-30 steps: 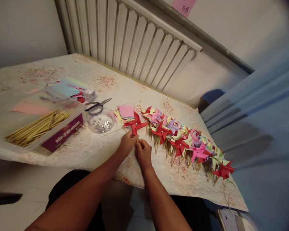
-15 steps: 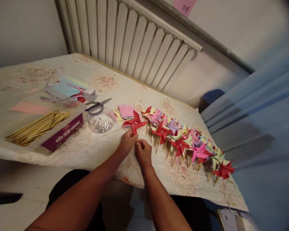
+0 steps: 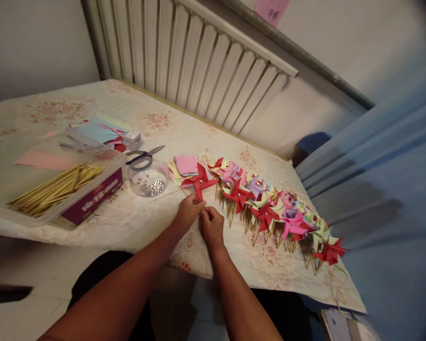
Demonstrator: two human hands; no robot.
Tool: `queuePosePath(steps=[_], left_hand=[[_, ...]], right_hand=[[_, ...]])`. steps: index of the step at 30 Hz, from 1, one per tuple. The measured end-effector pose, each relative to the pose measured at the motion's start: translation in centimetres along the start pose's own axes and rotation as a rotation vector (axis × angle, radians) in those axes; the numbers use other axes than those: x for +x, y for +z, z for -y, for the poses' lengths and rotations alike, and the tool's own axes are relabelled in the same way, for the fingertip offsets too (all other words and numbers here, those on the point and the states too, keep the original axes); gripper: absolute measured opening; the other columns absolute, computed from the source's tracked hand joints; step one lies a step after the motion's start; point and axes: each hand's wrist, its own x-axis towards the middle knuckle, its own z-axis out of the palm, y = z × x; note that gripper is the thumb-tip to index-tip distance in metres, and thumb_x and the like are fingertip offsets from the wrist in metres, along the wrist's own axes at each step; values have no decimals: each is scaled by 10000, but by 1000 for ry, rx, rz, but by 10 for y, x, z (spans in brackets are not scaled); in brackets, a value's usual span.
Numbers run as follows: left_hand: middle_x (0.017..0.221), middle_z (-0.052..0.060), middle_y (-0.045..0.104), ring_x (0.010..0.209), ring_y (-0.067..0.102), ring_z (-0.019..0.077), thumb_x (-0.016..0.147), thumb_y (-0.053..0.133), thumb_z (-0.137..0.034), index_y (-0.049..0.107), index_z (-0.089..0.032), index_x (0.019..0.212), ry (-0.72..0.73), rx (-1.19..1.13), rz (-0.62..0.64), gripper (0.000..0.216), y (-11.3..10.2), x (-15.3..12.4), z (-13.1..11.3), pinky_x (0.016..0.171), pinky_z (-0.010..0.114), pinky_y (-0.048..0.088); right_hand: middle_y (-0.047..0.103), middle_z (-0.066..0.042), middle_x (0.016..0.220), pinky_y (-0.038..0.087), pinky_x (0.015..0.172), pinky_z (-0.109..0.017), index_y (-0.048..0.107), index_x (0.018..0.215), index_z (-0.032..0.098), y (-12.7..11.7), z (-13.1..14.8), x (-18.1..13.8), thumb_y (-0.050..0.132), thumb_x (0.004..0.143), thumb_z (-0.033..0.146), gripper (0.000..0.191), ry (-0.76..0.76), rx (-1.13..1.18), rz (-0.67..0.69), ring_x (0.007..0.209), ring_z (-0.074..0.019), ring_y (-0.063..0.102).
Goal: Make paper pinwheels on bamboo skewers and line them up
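A red paper pinwheel [image 3: 200, 181] with a small shiny pin at its centre stands up over my hands. Just below its blades my left hand [image 3: 190, 208] is closed on it, its stick mostly hidden by the fingers. My right hand [image 3: 213, 221] is pinched right beside the left, lower on the pinwheel's stick. Behind the red blades lies a stack of paper squares [image 3: 186, 165], pink on top. To the right sit rows of finished pinwheels [image 3: 238, 194] in red, pink, purple and pale yellow, their sticks pointing toward me.
At the left stands a clear plastic box [image 3: 117, 166] with wooden sticks [image 3: 57, 189]. Near it are a round dish of metal pins [image 3: 151, 184], scissors [image 3: 144, 158], small white boxes [image 3: 132, 137] and coloured paper [image 3: 95, 129]. A radiator [image 3: 184, 57] borders the flowered tablecloth [image 3: 156, 121].
The red pinwheel has shifted very slightly, and my left hand has moved a touch to the right. My right hand stays almost in place; everything else is unchanged.
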Motion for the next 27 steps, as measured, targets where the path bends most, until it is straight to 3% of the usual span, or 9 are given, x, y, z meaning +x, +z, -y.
queuePosePath(steps=[27], left_hand=[[582, -42, 531, 550, 465, 109, 650, 625, -327, 561, -170, 678, -17, 2, 46, 172, -2, -1, 0, 569, 249, 372]], right_hand=[[584, 18, 627, 388, 592, -236, 662, 749, 173, 0, 2, 0, 526, 827, 320, 215, 5, -10, 10, 593, -135, 480]])
